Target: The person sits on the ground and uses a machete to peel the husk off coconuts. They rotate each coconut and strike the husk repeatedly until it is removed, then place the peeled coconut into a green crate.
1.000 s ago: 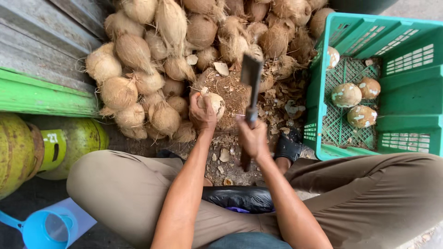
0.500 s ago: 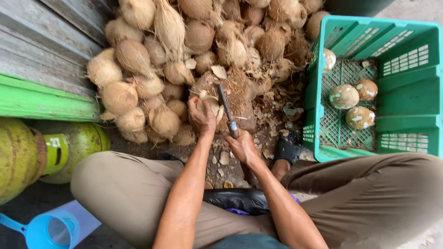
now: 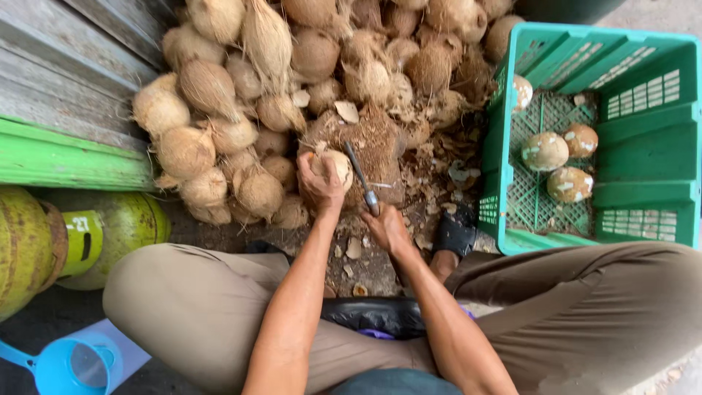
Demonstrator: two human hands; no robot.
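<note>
- Left hand (image 3: 319, 184) grips a pale, partly husked coconut (image 3: 335, 165) on a brown fibrous chopping block (image 3: 376, 143)
- Right hand (image 3: 385, 227) holds a steel-bladed cleaver (image 3: 360, 175) against it
- Three peeled coconuts (image 3: 546, 151) lie in a green plastic crate (image 3: 643, 139)

Both bare forearms reach forward from the lap, converging ahead of the knees. The left hand (image 3: 320, 183) is cupped palm-down, fingers curled round a grasp. The right hand (image 3: 385, 228), just behind and beside it, is closed in a fist, wrist cocked upward.
</note>
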